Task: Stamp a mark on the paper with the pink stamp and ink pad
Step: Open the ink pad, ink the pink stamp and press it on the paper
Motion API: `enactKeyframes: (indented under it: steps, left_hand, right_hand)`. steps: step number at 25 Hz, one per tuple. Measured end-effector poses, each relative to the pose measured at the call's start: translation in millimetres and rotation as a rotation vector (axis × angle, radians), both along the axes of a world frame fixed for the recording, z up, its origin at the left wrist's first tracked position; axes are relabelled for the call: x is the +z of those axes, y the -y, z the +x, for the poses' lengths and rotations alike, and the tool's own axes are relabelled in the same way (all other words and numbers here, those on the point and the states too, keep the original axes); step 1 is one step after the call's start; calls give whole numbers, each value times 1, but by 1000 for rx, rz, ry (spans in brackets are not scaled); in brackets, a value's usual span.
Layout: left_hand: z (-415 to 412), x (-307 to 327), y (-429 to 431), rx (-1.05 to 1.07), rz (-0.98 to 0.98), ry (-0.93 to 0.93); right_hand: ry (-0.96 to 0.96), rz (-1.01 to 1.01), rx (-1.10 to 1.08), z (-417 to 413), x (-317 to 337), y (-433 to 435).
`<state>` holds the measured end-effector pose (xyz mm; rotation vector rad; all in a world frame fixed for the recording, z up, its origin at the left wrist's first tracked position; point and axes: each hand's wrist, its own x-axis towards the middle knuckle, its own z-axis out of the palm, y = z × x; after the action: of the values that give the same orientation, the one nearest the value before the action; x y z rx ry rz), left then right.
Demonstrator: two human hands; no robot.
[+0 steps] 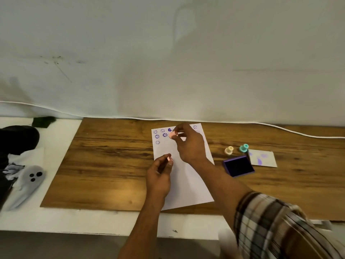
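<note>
A white paper (pixel 188 184) lies on the wooden board (pixel 112 161), with several purple smiley marks and a heart printed along its top edge. My right hand (pixel 190 144) pinches the small pink stamp (pixel 172 135) in its fingertips, just above the paper's top rows. My left hand (pixel 160 174) rests on the paper's left edge with its fingers curled. A small pinkish bit shows at its fingertips, and I cannot tell what it is. The purple ink pad (pixel 239 166) lies open to the right of the paper, apart from both hands.
A cream stamp (pixel 229 150) and a teal stamp (pixel 244 148) stand behind the ink pad. A paper scrap (pixel 265 159) with purple smudges lies beside them. A grey ghost-shaped item (pixel 30 179) and a black object (pixel 18 137) sit left. A white cable (pixel 280 126) runs along the wall.
</note>
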<state>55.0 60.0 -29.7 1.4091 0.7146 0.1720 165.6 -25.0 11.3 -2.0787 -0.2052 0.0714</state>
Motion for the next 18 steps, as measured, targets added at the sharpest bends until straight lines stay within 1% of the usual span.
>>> enactKeyframes:
  steps: [2, 4, 7, 13, 18]
  left_hand:
    - [-1, -2, -4, 27, -73, 11]
    - [-2, -2, -3, 29, -124, 48]
    - [0, -4, -5, 29, -130, 70]
    - [-1, -6, -5, 31, -127, 74]
    - [-1, -6, -4, 24, -111, 62]
  right_hand:
    - [14, -91, 92, 9, -14, -13]
    - [22, -190, 133, 13, -23, -12]
    - [47, -286, 164, 18, -34, -15]
    - [132, -350, 203, 26, -34, -18]
    - [191, -360, 201, 27, -41, -20]
